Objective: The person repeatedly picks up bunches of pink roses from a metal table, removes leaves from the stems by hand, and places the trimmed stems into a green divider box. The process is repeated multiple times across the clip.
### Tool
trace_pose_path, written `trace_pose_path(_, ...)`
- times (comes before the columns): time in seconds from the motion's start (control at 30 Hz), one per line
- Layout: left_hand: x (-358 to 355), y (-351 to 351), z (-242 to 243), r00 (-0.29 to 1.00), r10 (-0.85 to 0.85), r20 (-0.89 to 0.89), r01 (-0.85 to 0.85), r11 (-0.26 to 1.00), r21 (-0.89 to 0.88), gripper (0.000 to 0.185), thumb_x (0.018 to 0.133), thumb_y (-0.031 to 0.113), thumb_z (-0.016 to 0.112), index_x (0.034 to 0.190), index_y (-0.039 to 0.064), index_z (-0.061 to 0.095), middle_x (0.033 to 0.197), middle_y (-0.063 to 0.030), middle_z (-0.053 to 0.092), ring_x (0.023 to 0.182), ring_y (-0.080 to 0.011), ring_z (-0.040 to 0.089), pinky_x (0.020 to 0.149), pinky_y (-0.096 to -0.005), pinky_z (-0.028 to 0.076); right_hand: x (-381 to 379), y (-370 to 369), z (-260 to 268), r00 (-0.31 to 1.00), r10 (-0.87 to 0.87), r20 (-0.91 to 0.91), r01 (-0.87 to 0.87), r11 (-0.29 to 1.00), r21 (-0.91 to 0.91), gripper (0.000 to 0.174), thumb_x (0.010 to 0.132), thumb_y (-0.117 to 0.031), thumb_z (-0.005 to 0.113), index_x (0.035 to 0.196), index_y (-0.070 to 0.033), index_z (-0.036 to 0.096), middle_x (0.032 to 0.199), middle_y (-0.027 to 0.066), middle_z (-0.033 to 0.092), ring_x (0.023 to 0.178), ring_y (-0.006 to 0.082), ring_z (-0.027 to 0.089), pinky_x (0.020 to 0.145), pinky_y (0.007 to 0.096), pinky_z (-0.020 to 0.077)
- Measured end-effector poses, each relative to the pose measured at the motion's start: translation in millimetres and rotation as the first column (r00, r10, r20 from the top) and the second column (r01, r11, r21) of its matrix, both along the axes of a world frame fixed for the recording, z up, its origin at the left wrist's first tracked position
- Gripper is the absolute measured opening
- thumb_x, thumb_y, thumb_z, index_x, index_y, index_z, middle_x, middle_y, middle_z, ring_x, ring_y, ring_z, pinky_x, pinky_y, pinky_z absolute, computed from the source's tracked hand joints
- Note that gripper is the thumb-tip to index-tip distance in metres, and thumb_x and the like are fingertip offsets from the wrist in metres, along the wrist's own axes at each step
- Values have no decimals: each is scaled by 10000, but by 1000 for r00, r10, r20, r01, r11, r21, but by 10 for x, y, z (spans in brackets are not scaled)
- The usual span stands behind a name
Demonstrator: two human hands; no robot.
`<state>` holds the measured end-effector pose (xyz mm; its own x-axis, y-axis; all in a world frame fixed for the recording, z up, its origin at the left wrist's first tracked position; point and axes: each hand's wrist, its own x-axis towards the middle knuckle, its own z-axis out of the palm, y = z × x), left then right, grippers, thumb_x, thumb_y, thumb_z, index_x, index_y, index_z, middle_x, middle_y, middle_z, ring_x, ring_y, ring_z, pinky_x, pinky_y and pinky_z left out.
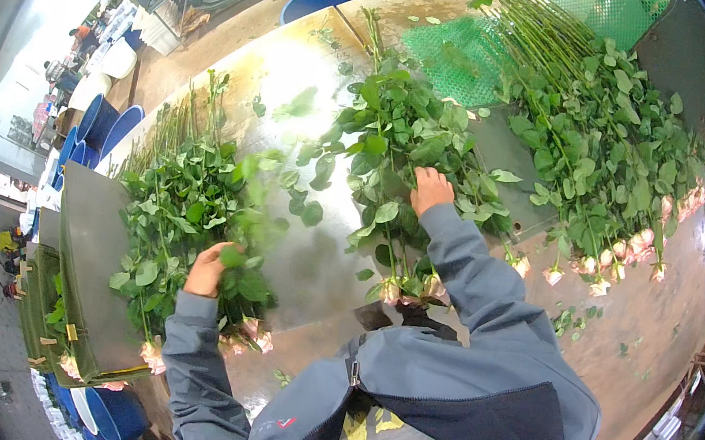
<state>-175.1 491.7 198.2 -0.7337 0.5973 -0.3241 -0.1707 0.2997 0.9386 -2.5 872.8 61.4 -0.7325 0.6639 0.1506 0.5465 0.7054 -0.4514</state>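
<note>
My left hand (207, 271) is at the right side of the left pile of pink roses (177, 210). Its fingers are closed around a leafy rose stem (256, 194), blurred at its upper part. Leaves cover the fingertips. My right hand (431, 191) rests with bent fingers on the foliage of the middle rose pile (404, 133); whether it grips a stem there is hidden by leaves. Pale pink blooms (391, 290) of the middle pile point towards my body. A larger pile of roses (593, 118) lies to the right, stems pointing away.
The metal table (313, 268) carries loose leaves (573, 321). Green plastic mesh (450, 59) lies beyond the middle pile. An upright dark panel (96, 266) flanks the left pile; another panel (690, 61) stands at far right. Blue buckets (98, 123) stand beyond the table.
</note>
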Motion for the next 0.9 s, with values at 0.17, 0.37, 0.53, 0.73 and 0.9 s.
trace_pose_path(0.17, -67, 101, -269, 977, 170, 132, -179, 982, 58, 185, 813, 79, 526, 978, 18, 584, 906, -51, 594, 812, -138, 551, 708, -270, 456, -221, -42, 245, 979, -6, -204, -51, 960, -275, 375, 677, -85, 568, 1047, -106, 516, 1016, 135, 534, 938, 326, 508, 801, 404, 418)
trace_pose_path(0.37, -101, 1011, -886, 916, 188, 353, -257, 953, 159, 234, 806, 149, 576, 1024, 68, 548, 899, -64, 596, 727, -171, 568, 587, -289, 475, -454, -237, 233, 969, 201, -147, -239, 916, -322, 400, 704, -137, 606, 1092, -113, 507, 1048, 144, 533, 966, 318, 520, 847, 379, 418)
trace_pose_path(0.53, 14, 1455, -1014, 916, 162, 367, -279, 914, 293, 223, 840, 108, 526, 1053, 39, 517, 914, -63, 584, 779, -178, 581, 620, -295, 494, -30, 286, 405, 973, -51, -224, -32, 935, -354, 333, 732, -257, 585, 1015, -83, 562, 981, 128, 596, 901, 270, 568, 792, 352, 445)
trace_pose_path(0.73, -77, 1617, -1557, 960, 164, 228, -217, 949, 230, 207, 850, 97, 504, 1045, 27, 500, 918, -63, 582, 786, -169, 590, 616, -298, 515, 498, 845, -6, 865, -169, 473, 201, 979, -18, 342, 736, -271, 588, 1017, -85, 535, 937, 138, 595, 893, 332, 557, 745, 427, 453)
trace_pose_path(0.9, -29, 1629, -1608, 945, 150, 292, -173, 984, 52, 228, 858, 89, 481, 1081, 42, 492, 896, -46, 578, 747, -157, 581, 588, -293, 509, 503, 809, 226, 997, 65, 27, -52, 937, -344, 275, 702, -186, 617, 937, -42, 612, 866, 160, 625, 822, 272, 606, 726, 366, 473)
